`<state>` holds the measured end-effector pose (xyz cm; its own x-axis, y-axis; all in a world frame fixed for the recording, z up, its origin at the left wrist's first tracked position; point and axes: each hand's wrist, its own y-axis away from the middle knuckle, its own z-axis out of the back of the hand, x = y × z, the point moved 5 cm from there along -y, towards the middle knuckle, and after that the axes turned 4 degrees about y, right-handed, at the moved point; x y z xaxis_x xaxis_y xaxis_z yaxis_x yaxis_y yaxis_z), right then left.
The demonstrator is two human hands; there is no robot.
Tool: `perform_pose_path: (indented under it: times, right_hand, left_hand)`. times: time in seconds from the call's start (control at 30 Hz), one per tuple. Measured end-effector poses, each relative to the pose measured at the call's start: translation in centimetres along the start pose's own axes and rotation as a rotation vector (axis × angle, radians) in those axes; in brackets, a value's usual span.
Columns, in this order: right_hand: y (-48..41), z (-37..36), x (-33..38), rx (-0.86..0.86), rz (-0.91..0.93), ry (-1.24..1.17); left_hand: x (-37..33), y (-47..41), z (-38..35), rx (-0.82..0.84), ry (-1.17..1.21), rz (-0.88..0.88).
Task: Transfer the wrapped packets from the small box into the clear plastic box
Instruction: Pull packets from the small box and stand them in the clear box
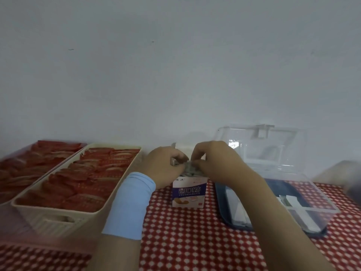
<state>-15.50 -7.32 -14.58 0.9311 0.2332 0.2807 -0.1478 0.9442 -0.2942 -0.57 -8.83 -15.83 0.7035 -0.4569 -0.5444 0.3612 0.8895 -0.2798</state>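
A small white and purple box (189, 192) stands upright on the red checked tablecloth, its top open. Both hands meet just above its opening. My right hand (213, 161) pinches a bunch of wrapped packets (190, 168) sticking out of the box top. My left hand (166, 165), with a light blue wristband, grips the same bunch and the box flap from the left. The clear plastic box (304, 194) sits to the right with its lid (269, 145) raised against the wall. Several white packets (293, 202) lie inside it.
Two trays filled with red wrapped items stand at the left: a cream one (58, 218) nearer and a pink-rimmed one (11, 153) behind it. The wall is close behind everything. The red checked cloth (195, 241) lies bare in front of the small box.
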Motion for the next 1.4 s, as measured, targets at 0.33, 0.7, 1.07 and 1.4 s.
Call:
perform_pose_path:
  times: [0.33, 0.7, 1.07, 1.4]
  right_hand:
    - [-0.2, 0.5, -0.8, -0.078, 0.029, -0.220]
    - [0.9, 3.9, 0.5, -0.229, 0.177, -0.839]
    - [0.3, 0.8, -1.2, -0.022, -0.045, -0.054]
    - [0.4, -0.5, -0.2, 0.092, -0.006, 0.240]
  left_hand:
    - [-0.9, 0.1, -0.2, -0.082, -0.001, 0.015]
    - [-1.5, 1.0, 0.4, 0.270, 1.290, 0.127]
    - [0.4, 0.6, 0.3, 0.036, 1.327, 0.207]
    - [0.9, 0.3, -0.1, -0.122, 1.159, 0.273]
